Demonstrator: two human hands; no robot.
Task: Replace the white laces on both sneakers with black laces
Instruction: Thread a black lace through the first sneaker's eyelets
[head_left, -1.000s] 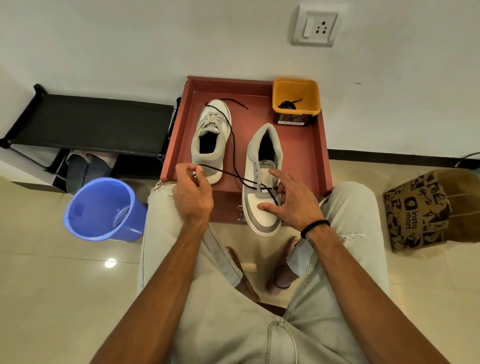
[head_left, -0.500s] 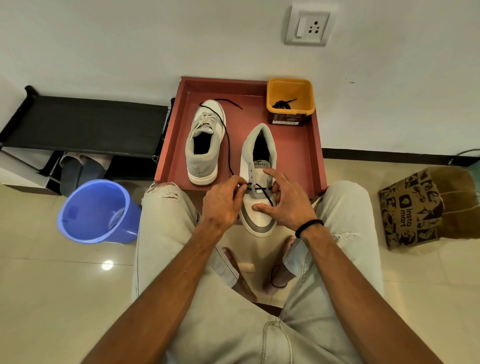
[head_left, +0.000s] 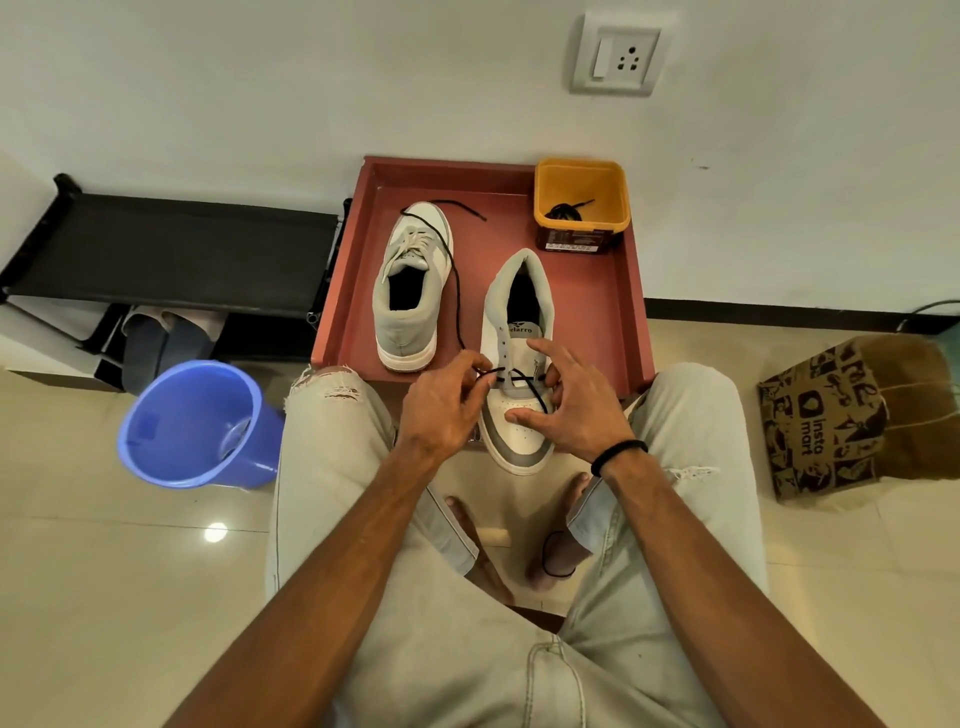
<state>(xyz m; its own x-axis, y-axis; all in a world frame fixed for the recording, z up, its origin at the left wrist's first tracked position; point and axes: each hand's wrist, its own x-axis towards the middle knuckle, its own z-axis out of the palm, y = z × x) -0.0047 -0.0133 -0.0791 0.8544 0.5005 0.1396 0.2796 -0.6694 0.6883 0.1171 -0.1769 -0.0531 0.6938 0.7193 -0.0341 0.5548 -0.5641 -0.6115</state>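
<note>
Two grey-and-white sneakers lie in a red tray (head_left: 631, 291). The left sneaker (head_left: 413, 291) still carries white laces, its toe pointing away. The right sneaker (head_left: 517, 364) points its toe toward me, with a black lace (head_left: 457, 291) threaded through its lowest eyelets. The lace's long end trails up across the left sneaker. My left hand (head_left: 441, 405) pinches the black lace beside the right sneaker's eyelets. My right hand (head_left: 569, 405) holds the shoe's right side, thumb on the toe box, fingers curled at the eyelets.
An orange tub (head_left: 582, 208) at the tray's back right holds another black lace. A blue bucket (head_left: 197, 426) stands on the floor at left, in front of a black shoe rack (head_left: 171, 249). A brown paper bag (head_left: 852, 415) sits at right. My bare feet are under the tray's edge.
My left hand moved right from the pulled-out lace to the right sneaker's eyelets, taking up the slack. My right hand stayed on the shoe.
</note>
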